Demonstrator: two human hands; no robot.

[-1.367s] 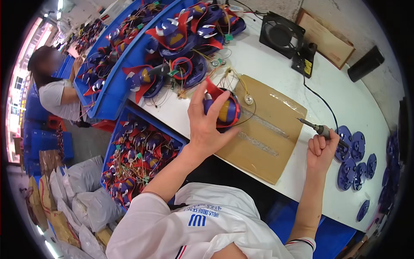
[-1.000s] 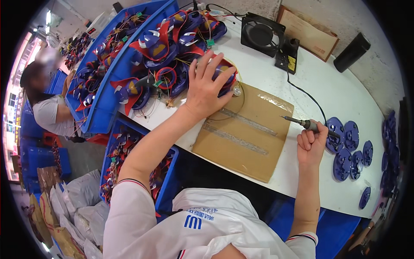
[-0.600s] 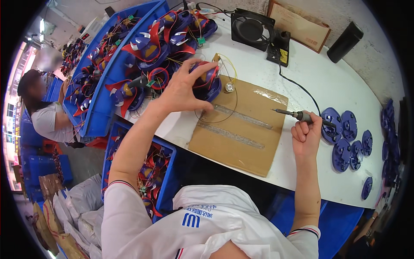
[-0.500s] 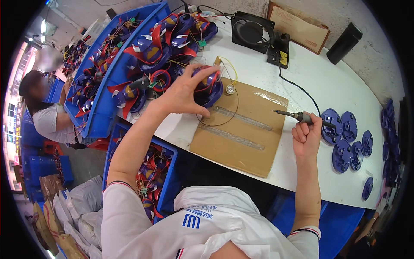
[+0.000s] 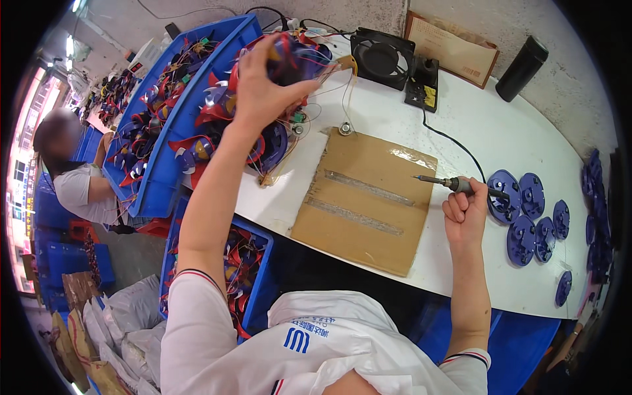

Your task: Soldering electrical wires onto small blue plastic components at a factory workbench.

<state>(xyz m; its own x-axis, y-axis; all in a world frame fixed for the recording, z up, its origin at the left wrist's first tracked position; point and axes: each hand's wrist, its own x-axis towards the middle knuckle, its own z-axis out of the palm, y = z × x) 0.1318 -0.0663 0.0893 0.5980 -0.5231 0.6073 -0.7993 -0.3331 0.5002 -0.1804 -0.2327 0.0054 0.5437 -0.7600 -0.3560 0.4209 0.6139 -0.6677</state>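
Observation:
My left hand (image 5: 258, 92) is raised over a heap of wired toy parts, its fingers and thumb curved around a purple and red toy shell (image 5: 288, 58), blurred by motion. Thin wires run from near that shell to a small round metal speaker (image 5: 345, 129) at the top edge of a cardboard sheet (image 5: 368, 227). My right hand (image 5: 465, 212) is closed round the handle of a soldering iron (image 5: 454, 184), its tip pointing left above the cardboard's right side. The heaped toy parts (image 5: 197, 150) show red, purple and white pieces with loose wires.
A blue bin (image 5: 172, 122) of similar parts stands at the left, another blue crate (image 5: 260, 273) below the table edge. A black fan (image 5: 382, 58), soldering stand (image 5: 422, 89) and black bottle (image 5: 523, 68) are at the back. Purple shells (image 5: 522, 238) lie right. A co-worker (image 5: 82, 184) sits far left.
My left hand has moved up and away to the left with the toy shell, off the cardboard toward the heap. The speaker has shifted slightly. My right hand with the soldering iron is nearly still.

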